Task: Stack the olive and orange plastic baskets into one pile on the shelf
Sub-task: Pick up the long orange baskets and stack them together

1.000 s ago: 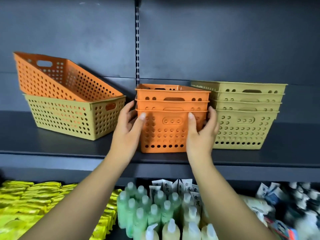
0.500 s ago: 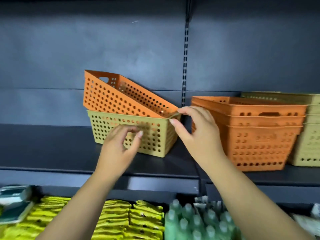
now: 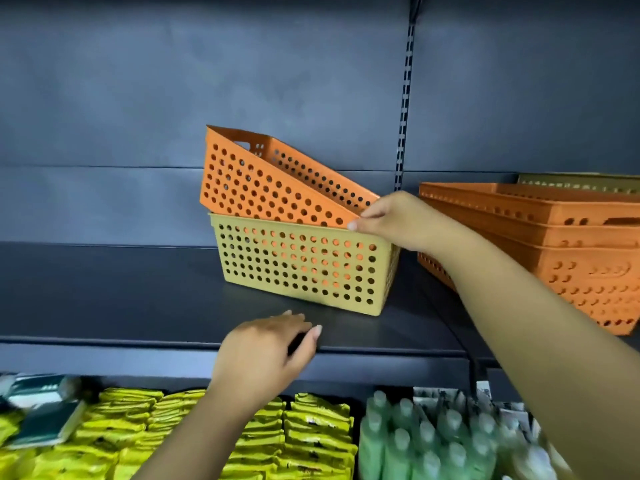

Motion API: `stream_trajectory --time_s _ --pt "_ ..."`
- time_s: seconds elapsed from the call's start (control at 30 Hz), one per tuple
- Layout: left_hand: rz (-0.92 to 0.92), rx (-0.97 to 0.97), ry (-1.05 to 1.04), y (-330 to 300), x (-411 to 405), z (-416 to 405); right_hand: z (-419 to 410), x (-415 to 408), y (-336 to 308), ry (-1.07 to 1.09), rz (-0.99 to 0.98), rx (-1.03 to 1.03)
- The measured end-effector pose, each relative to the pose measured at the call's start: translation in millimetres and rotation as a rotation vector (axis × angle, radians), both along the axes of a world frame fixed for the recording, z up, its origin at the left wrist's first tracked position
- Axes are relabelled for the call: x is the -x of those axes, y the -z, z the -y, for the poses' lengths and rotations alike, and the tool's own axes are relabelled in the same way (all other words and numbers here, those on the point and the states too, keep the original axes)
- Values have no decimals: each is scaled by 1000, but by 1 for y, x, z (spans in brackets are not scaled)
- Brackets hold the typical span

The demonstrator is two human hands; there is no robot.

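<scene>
Here, a right hand pinches the near corner of a tilted orange basket resting crookedly inside an olive basket on the dark shelf; the left hand, fingers loosely spread, hovers empty at the shelf's front edge.

Left of the olive basket the shelf lies bare for my hand; on its right, the orange stack stands near, narrowing the gap.

Yellow pkts, green bottles on lower tier, dark book at left.
</scene>
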State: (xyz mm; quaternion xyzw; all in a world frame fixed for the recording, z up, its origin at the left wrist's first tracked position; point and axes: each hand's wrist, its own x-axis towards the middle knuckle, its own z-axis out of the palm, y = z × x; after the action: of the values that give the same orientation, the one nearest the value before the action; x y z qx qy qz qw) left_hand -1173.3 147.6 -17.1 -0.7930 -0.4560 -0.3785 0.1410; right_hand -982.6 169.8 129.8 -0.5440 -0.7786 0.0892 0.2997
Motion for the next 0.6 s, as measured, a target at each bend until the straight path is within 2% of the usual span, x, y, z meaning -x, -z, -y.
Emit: stream_trajectory --time_s 0.13,0.27,0.4,0.47,0.53,0.6 --pt "3 -8 -2 -2 0 1 0 6 -2 -36 -50 -66" --pt "-7 -37 -30 1 -1 2 -4 7 -9 57 -140 -370" --pt "20 31 -43 -1 -3 4 -2 0 -23 84 -194 -633" --pt "163 94 -14 -9 -2 2 5 -7 -29 73 -287 -694" --pt "399 152 99 -29 -2 0 14 -18 -39 62 -396 -744" --pt "559 114 160 -63 -7 -3 25 -31 -52 39 -499 -773"
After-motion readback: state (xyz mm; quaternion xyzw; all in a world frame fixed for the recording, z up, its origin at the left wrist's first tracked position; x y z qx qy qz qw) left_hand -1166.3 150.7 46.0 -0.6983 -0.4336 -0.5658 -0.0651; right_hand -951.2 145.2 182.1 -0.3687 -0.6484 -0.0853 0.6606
